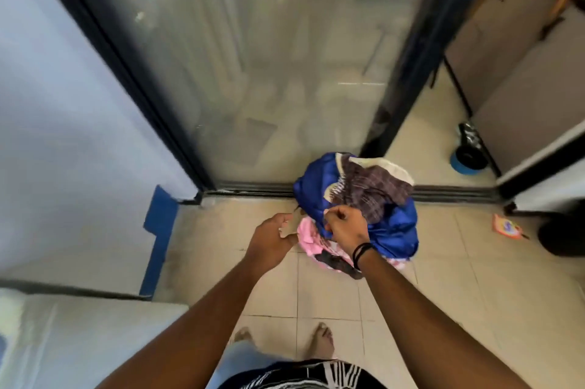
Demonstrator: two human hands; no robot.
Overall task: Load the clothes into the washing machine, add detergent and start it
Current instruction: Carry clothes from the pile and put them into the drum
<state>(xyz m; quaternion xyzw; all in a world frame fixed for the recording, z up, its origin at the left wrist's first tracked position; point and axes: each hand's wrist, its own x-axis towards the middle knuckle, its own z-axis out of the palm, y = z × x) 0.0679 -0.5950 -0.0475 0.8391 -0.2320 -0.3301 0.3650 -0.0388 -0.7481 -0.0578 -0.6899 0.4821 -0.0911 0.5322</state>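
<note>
Our right hand (343, 225) pinches the blue garment (391, 230) atop the clothes pile (354, 211), likely to lift it for loading. Our left hand (272, 243), just left of the pile, seems to hold a pale scrap; blur hides the grip. The pile sits on the tiled floor (443, 293) against the glass door (253, 56). A small packet (506, 226), perhaps detergent, lies right of the pile.

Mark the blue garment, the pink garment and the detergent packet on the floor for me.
blue garment (395, 227): head view, on its shiny lower right folds.
pink garment (308, 236): head view, on the bare pink fabric between the hands.
detergent packet (506, 226): head view, on the packet's printed face.
</note>
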